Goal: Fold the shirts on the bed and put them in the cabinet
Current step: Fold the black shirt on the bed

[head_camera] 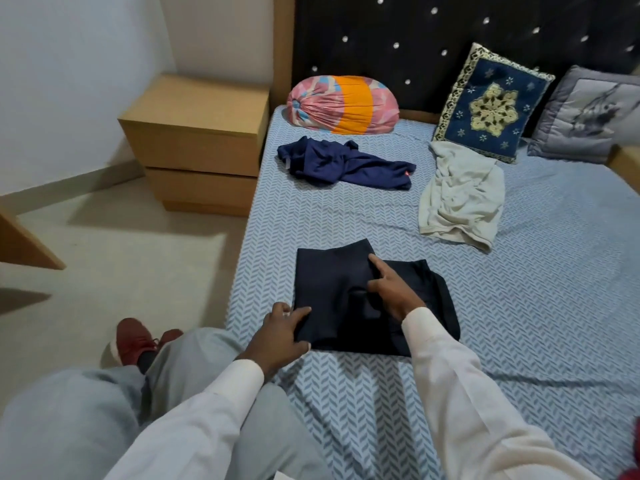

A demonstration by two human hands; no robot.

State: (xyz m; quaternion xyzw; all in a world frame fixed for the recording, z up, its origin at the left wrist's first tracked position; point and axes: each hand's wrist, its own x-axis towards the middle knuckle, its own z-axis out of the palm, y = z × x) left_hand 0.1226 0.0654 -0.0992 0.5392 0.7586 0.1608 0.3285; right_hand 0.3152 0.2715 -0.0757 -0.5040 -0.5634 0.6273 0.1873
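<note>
Left hand point(282, 336) pinches dark shirt point(332, 282) corner near bed point(519, 306) edge; right hand point(391, 289) presses top, fingers apart.

The bed sheet point(519, 306) is pale blue with a darker blue herringbone print. The folded shirt point(332, 282) reads near-black navy, the crumpled shirt point(346, 164) a brighter navy with one tiny red tag, the pale shirt point(460, 195) a washed-out grey-white. And the bolster point(343, 105) goes pink and light blue with a broad orange band, the cushion point(491, 105) navy with gold floral embroidery, the headboard point(415, 36) black with shiny studs.
</note>
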